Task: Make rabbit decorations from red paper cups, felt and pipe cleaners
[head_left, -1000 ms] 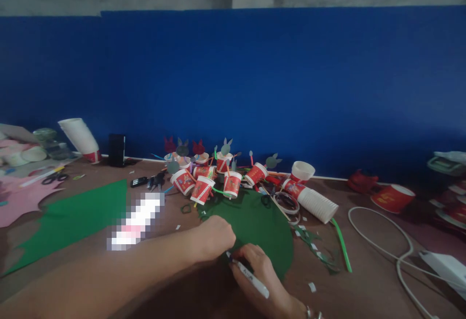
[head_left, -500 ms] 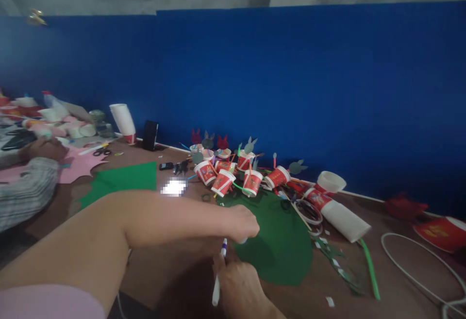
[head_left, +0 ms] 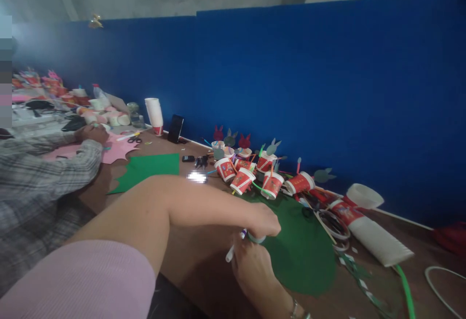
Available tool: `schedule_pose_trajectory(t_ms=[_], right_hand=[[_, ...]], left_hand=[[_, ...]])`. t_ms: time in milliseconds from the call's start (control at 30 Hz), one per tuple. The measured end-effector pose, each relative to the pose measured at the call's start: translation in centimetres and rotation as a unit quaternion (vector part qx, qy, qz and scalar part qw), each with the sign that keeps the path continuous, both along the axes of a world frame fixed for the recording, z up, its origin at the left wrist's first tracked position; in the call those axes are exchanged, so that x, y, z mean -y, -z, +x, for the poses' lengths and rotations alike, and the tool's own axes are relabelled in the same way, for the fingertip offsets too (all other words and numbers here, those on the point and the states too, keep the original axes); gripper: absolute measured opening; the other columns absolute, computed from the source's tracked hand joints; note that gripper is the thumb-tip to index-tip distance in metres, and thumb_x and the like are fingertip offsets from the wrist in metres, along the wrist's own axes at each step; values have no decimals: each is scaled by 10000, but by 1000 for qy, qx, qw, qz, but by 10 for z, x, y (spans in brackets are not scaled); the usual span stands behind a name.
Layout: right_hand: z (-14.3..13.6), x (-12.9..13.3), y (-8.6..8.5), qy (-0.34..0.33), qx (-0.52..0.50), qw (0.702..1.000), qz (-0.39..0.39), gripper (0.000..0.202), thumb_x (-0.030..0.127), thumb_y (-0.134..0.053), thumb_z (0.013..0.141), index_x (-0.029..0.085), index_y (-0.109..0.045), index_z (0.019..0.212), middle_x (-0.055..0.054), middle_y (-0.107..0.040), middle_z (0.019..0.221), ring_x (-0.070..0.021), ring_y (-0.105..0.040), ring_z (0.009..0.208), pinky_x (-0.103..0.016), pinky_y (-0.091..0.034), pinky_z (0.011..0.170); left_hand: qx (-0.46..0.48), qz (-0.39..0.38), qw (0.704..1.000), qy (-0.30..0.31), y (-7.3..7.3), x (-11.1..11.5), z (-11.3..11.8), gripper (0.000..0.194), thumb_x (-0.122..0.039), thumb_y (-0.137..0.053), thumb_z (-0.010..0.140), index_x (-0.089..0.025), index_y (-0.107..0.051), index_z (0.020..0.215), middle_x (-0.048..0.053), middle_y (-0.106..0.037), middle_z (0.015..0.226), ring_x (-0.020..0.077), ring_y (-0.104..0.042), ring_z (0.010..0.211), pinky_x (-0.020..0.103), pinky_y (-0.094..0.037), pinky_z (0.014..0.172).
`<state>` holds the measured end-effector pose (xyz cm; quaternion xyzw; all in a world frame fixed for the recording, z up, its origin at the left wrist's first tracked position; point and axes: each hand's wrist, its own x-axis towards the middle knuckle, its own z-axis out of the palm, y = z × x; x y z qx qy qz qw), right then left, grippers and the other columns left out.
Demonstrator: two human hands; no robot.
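Observation:
My left hand [head_left: 268,219], at the end of a bare arm with a pink sleeve, is closed and palm down over the left side of a dark green sheet [head_left: 309,265]. Beneath its fingers shows the pale rim of a round object [head_left: 257,237]; its kind is hidden. Close by, on the near side, my right hand [head_left: 251,260] grips a white marker [head_left: 230,253] with a purple band, its fingers wrapped round it. The marker slants, and its upper end lies near the round rim. A bracelet or watch [head_left: 296,309] circles my right wrist.
Red-and-white paper cups [head_left: 243,181] with animal-shaped cutouts crowd behind the sheet. Stacked cups [head_left: 378,239] lie to the right, near cable loops [head_left: 333,224]. A bright green sheet [head_left: 151,169], scissors [head_left: 134,140] and a co-worker's hand [head_left: 92,133] on pink paper are leftward.
The camera has turned left, so the scene sits further right. My right hand has come up closer to my left with the marker, and more of the pale rim shows.

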<state>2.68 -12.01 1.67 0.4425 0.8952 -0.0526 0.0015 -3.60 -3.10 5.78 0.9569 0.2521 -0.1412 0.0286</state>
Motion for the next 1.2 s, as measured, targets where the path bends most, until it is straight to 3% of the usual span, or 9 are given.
schedule_pose_trajectory(t_ms=[500,633,900,1200], right_hand=[[-5,-4,-3,35,-8,999,-22,345,28,-446,774,99,-581,1083,-151,-696,882,-229,-681,715,-259,-459,542],[-6,-4,-4,33,-1,999,-25,299,10,-435,774,95,-606,1003,-145,-697,833,-231,-681,721,-254,-454,546],[-2,-2,-9,40,-11,997,-70,310,12,-421,781,97,-599,1020,-146,-694,888,-250,-678,773,-292,-473,590],[15,4,-8,25,19,994,-102,299,-12,-440,745,118,-621,944,-116,-709,753,-280,-691,716,-291,-441,545]], left_hand=[[2,9,1000,10,6,-2,0,141,-53,-612,587,-178,-655,638,91,-707,727,259,-659,670,299,-442,437],[-4,9,1000,11,4,-1,0,136,-57,-605,600,-174,-660,643,99,-708,731,263,-663,685,302,-445,448],[-25,8,1000,4,-3,2,0,161,-72,-589,625,-163,-688,714,110,-714,753,260,-668,703,303,-461,475],[-42,7,999,3,-8,4,1,197,-72,-564,637,-157,-703,748,111,-716,744,254,-663,679,300,-462,456]])
